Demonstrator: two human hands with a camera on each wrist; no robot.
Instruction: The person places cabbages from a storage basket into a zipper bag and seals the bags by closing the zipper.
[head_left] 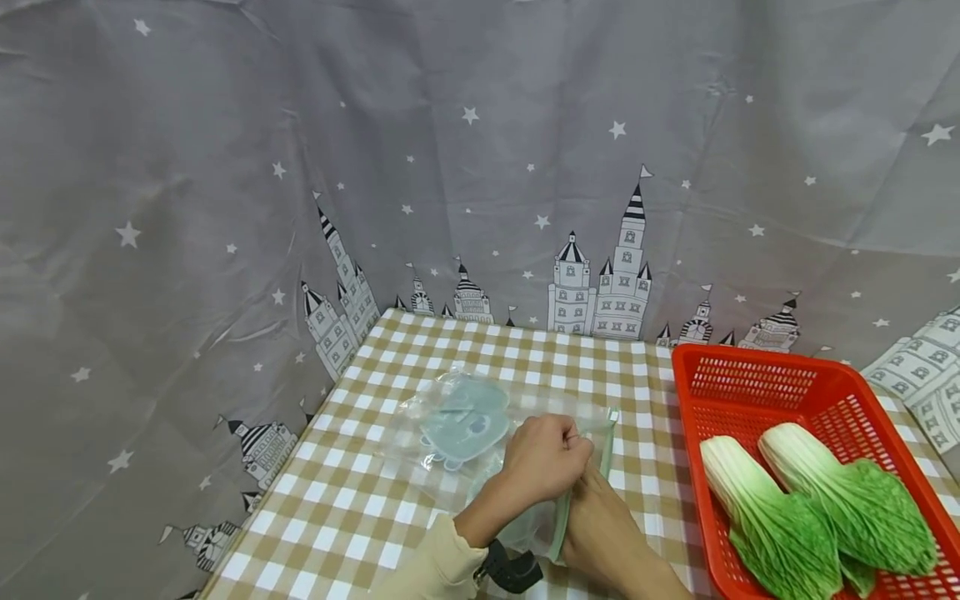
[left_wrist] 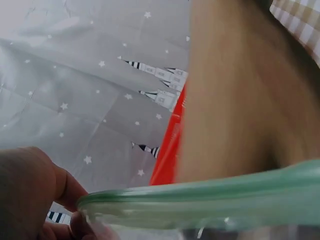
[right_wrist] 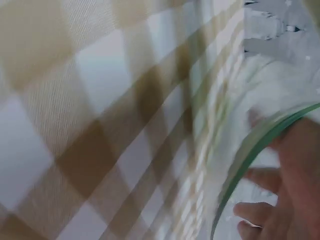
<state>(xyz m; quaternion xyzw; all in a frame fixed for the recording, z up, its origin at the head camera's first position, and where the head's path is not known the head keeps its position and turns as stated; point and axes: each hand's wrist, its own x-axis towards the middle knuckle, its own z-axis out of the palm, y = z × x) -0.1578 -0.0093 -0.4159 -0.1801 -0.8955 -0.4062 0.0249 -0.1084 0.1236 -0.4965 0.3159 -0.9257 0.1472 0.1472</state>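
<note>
The person at the brown-and-white checked counter (head_left: 322, 500) has a clear zip bag (head_left: 423, 417) lying before them, its mint-green animal-face print (head_left: 468, 421) turned upward. The left hand (head_left: 540, 458), a black strap (head_left: 510, 568) by the cream sleeve (head_left: 435, 558), pinches one end of the bag's green zip strip (head_left: 558, 533) between thumb and fingers (left_wrist: 71, 187). The right hand (head_left: 588, 512) is at the bag's mouth, partly hidden behind the left; its fingers (right_wrist: 270, 217), blurred, show through the clear film and look parted and loose rather than clenched. Off to the right, apart from the bag, a red plastic basket (head_left: 757, 357) holds two napa cabbages (head_left: 783, 525), close together, pale stems toward the far side. Behind hangs a grey curtain (head_left: 465, 167) printed with stars and castles.
</note>
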